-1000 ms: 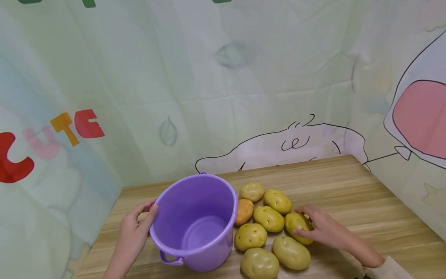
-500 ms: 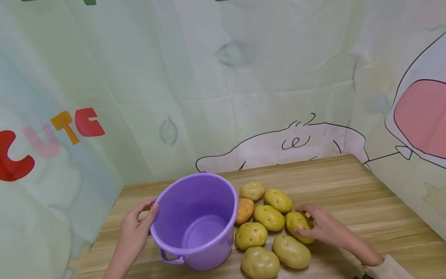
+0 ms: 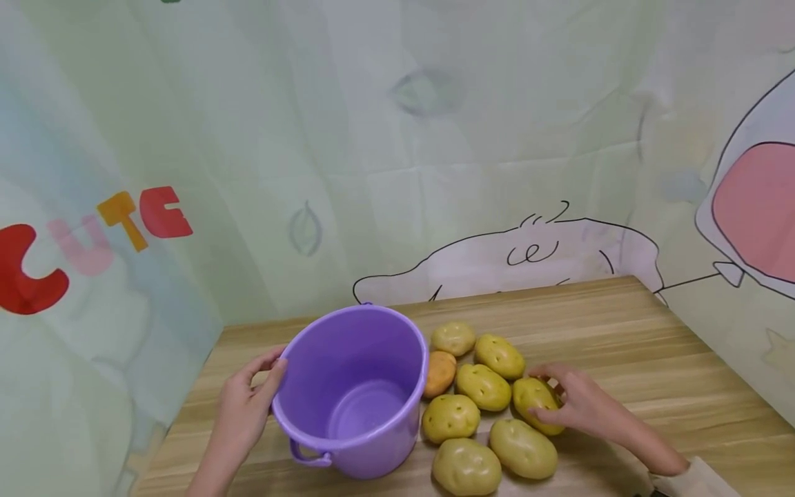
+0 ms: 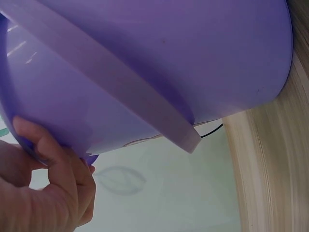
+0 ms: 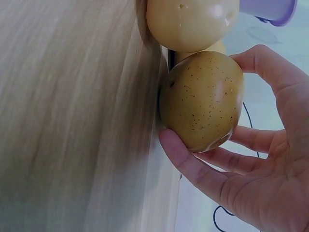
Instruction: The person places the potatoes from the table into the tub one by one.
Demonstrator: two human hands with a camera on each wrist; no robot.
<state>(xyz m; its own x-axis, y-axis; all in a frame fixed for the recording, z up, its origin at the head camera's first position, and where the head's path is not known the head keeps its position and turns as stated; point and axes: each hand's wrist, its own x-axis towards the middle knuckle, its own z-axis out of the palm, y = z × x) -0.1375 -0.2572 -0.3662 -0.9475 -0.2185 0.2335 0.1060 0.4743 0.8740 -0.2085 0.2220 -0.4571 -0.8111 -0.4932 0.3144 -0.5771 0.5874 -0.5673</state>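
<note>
A purple bucket (image 3: pixel 373 449) stands on the wooden table, its mouth tipped toward the head camera and its inside bare. My left hand (image 3: pixel 245 407) grips its left rim, thumb on one side and fingers on the other; the left wrist view shows this hand (image 4: pixel 48 183) at the rim, with the bucket's handle (image 4: pixel 111 77) lying across the outer wall. My right hand (image 3: pixel 580 404) holds the rightmost potato (image 3: pixel 535 404) between thumb and fingers. In the right wrist view that speckled potato (image 5: pixel 203 101) sits at the tabletop, the thumb low on one side.
Several more potatoes lie between bucket and right hand, among them a pale one (image 3: pixel 524 449), another pale one (image 3: pixel 467 467) in front and a yellow one (image 3: pixel 483 388). An orange-brown one (image 3: pixel 439 374) sits against the bucket. A printed cloth (image 3: pixel 348 152) hangs behind the table (image 3: pixel 621 324).
The head view has shifted slightly, moving everything a little to the right in the picture. Both hands keep their places on the bucket and the potato.
</note>
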